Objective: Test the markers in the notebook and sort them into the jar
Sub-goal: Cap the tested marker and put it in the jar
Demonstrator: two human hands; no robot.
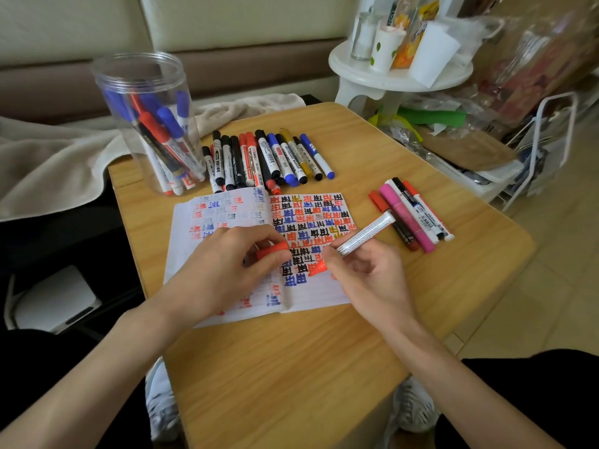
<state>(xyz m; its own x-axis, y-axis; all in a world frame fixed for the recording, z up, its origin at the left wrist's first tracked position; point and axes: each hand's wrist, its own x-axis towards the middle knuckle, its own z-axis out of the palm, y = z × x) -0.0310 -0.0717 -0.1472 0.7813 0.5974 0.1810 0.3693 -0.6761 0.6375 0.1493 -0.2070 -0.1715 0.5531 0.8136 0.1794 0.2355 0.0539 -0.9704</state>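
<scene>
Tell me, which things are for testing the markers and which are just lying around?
For the job: red marker in the right hand, its cap in the left hand, notebook, jar, row of markers, smaller bunch of markers.

Just lying about: beige cloth, white stool, cups on it, plastic bags, wire rack.

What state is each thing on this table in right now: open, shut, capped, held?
Red marker, uncapped, gripped by right hand, tip at the page.
Red cap, off, pinched by left hand.
Notebook, open, lying flat.
Jar, upright, lidless, holding markers.
Row of markers behind notebook, capped, lying down.
Markers at right, capped, lying down.
</scene>
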